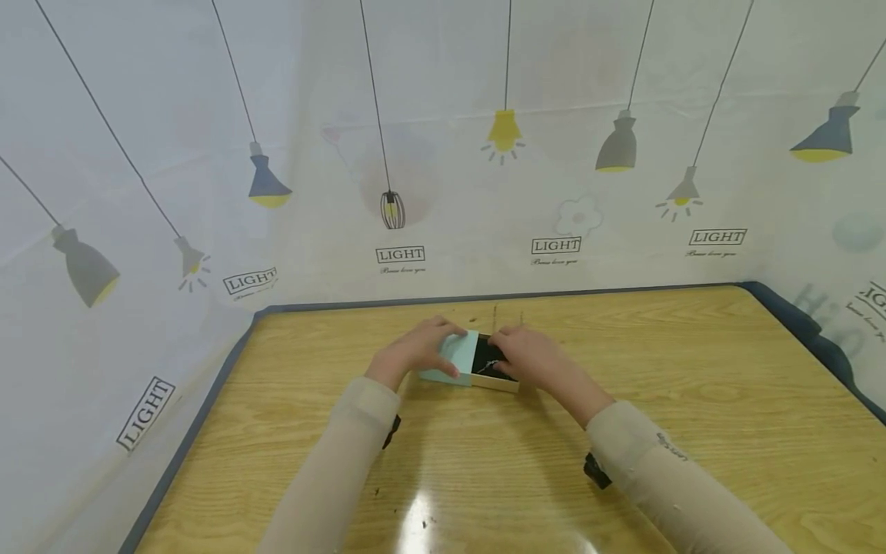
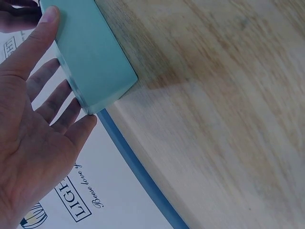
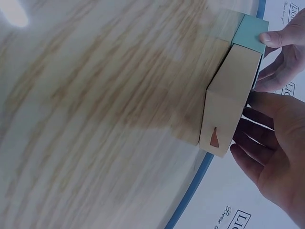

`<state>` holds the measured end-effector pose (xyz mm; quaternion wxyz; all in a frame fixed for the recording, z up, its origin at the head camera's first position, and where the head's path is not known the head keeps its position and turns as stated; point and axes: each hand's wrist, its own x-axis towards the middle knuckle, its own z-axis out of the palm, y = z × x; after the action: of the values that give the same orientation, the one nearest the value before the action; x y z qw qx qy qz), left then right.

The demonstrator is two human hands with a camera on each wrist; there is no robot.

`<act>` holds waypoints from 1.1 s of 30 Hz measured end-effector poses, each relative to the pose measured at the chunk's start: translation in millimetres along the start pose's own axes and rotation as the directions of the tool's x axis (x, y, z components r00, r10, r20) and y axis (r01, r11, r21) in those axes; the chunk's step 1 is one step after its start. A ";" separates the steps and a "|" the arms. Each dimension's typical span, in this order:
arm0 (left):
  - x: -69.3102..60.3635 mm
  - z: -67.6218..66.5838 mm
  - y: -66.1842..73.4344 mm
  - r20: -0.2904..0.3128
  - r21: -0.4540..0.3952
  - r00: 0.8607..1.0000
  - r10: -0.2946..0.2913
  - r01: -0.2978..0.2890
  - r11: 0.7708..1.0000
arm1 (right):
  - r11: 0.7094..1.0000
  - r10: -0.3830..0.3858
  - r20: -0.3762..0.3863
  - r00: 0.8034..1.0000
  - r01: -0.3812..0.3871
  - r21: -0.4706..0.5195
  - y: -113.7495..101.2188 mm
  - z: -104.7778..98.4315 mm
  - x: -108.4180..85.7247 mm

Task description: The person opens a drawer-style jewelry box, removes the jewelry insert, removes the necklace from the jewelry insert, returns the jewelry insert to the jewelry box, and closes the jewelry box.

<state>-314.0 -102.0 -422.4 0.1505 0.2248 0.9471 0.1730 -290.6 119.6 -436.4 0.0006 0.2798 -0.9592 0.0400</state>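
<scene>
A small gift box with a turquoise sleeve point(image 1: 460, 352) lies on the wooden table, its beige drawer point(image 3: 232, 95) pulled partly out to the right. On the black lining point(image 1: 487, 351) lies a thin silver chain point(image 1: 488, 365). My left hand point(image 1: 420, 348) holds the sleeve, thumb on the near side and fingers along the far side, as the left wrist view also shows. Over the drawer is my right hand point(image 1: 531, 357), its thumb above the lining beside the chain and its loosely bent fingers at the far edge. Its thumb tip is hidden in the right wrist view.
The wooden tabletop point(image 1: 484, 462) stretches around the box, with a blue edge band point(image 1: 388, 303) at the back. Behind it hangs a white cloth point(image 1: 457, 177) printed with lamps. Black wrist devices point(image 1: 597, 471) sit under both sleeves.
</scene>
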 end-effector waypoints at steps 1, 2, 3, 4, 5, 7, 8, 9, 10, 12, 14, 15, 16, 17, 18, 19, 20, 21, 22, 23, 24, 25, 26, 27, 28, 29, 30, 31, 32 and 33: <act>0.1 0.0 -0.1 0.001 0.004 1.000 0.001 -0.001 1.000 | 1.000 0.002 0.006 1.000 -0.002 -0.002 -0.5 0.3 0.7; 0.2 0.0 -0.1 0.002 0.004 1.000 0.000 0.000 1.000 | 1.000 0.004 0.011 1.000 -0.004 -0.007 -1.1 0.5 1.2; 0.4 0.1 -0.3 0.004 0.007 1.000 -0.001 0.000 1.000 | 1.000 0.006 0.019 1.000 -0.006 -0.013 -1.6 0.7 1.7; 0.9 0.1 -0.2 0.004 0.012 1.000 0.000 0.000 1.000 | 1.000 0.011 0.026 1.000 -0.010 -0.016 -1.9 0.9 2.1; 1.4 0.3 -0.3 0.004 0.016 1.000 0.002 -0.002 1.000 | 1.000 0.015 0.032 0.999 -0.014 -0.019 -2.0 1.3 2.4; 2.1 0.3 -0.2 0.005 0.023 1.000 0.001 -0.002 1.000 | 1.000 0.022 0.042 0.999 -0.021 -0.020 -2.3 2.2 3.3; 2.4 0.3 -0.2 0.005 0.024 1.000 0.001 -0.001 1.000 | 0.999 0.025 0.046 0.999 -0.024 -0.021 -2.5 2.8 3.9; 2.6 0.3 -0.3 0.006 0.026 1.000 0.001 -0.002 1.000 | 0.999 0.030 0.049 0.998 -0.029 -0.018 -2.6 3.5 4.5; 3.1 0.5 -0.6 0.006 0.026 1.000 0.001 -0.001 1.000 | 0.999 0.035 0.053 0.998 -0.034 -0.012 -2.8 4.0 5.2; 3.1 0.4 -0.6 0.007 0.025 1.000 0.000 0.000 1.000 | 0.999 0.045 0.065 0.997 -0.045 -0.003 -3.4 4.9 6.7; 3.1 0.4 -0.6 0.006 0.021 1.000 -0.001 0.001 1.000 | 0.998 0.056 0.076 0.996 -0.056 0.004 -4.1 5.2 8.3; 3.2 0.6 -0.7 0.005 0.020 1.000 -0.001 0.001 1.000 | 0.998 0.060 0.082 0.995 -0.061 0.006 -4.5 5.2 9.1; 3.2 0.5 -0.7 0.004 0.018 1.000 -0.001 0.001 1.000 | 0.998 0.064 0.089 0.994 -0.065 0.006 -4.9 5.1 9.8; 2.8 0.3 -0.5 0.004 0.018 1.000 -0.001 0.001 1.000 | 0.998 0.067 0.095 0.993 -0.068 0.008 -5.2 5.0 10.6; 2.6 0.3 -0.5 0.003 0.016 1.000 -0.001 0.001 1.000 | 0.997 0.069 0.100 0.993 -0.071 0.009 -5.7 4.7 11.3; 2.4 0.3 -0.6 0.003 0.015 1.000 -0.001 0.001 1.000 | 0.997 0.072 0.104 0.992 -0.073 0.008 -6.0 4.5 11.9; 2.2 0.3 -0.5 0.002 0.014 1.000 -0.002 0.002 1.000 | 0.997 0.073 0.108 0.991 -0.075 0.008 -6.4 4.3 12.3; 2.0 0.3 -0.6 0.003 0.012 1.000 -0.002 0.002 1.000 | 0.997 0.074 0.112 0.991 -0.076 0.008 -6.9 3.9 12.6; 1.8 0.3 -0.5 0.003 0.009 1.000 -0.003 0.003 1.000 | 0.997 0.075 0.115 0.991 -0.077 0.008 -7.2 3.7 12.9; 1.6 0.3 -0.5 0.003 0.007 1.000 -0.004 0.004 1.000 | 0.997 0.075 0.117 0.990 -0.076 0.006 -7.5 3.5 13.2; 1.5 0.3 -0.4 0.003 0.004 1.000 -0.005 0.005 1.000 | 0.997 0.073 0.119 0.990 -0.074 0.002 -8.0 3.2 13.4; 1.6 0.6 -0.6 0.004 0.003 1.000 -0.006 0.005 1.000 | 0.997 0.072 0.121 0.990 -0.072 -0.003 -8.3 3.3 13.8; 1.7 0.7 -0.6 0.004 0.002 1.000 -0.006 0.006 1.000 | 0.998 0.070 0.123 0.990 -0.070 -0.009 -8.6 3.4 14.1; 2.0 0.9 -0.8 0.005 0.003 1.000 -0.006 0.006 1.000 | 0.998 0.070 0.123 0.990 -0.068 -0.014 -9.0 3.6 14.4; 2.2 1.2 -1.0 0.005 0.003 1.000 -0.006 0.006 1.000 | 0.998 0.070 0.123 0.990 -0.068 -0.019 -9.2 4.0 14.7; 2.4 1.3 -1.2 0.005 0.004 1.000 -0.006 0.006 1.000 | 0.998 0.068 0.121 0.990 -0.065 -0.025 -9.4 4.7 15.1; 2.8 1.6 -1.6 0.005 0.004 1.000 -0.005 0.005 1.000 | 0.998 0.066 0.117 0.991 -0.063 -0.028 -9.4 5.4 15.5; 3.2 1.8 -1.9 0.005 0.006 1.000 -0.003 0.003 1.000 | 0.998 0.065 0.115 0.991 -0.062 -0.034 -9.3 6.3 15.9; 3.4 1.8 -2.0 0.004 0.006 1.000 -0.003 0.003 1.000 | 0.998 0.063 0.111 0.992 -0.060 -0.037 -9.2 7.1 16.3; 3.5 1.9 -2.1 0.003 0.004 1.000 -0.002 0.002 1.000 | 0.998 0.061 0.105 0.993 -0.057 -0.039 -9.0 7.8 16.5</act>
<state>-317.1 -101.6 -425.6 0.1517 0.2243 0.9474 0.1705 -299.5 102.5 -443.1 -0.0466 0.2531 -0.9663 0.0080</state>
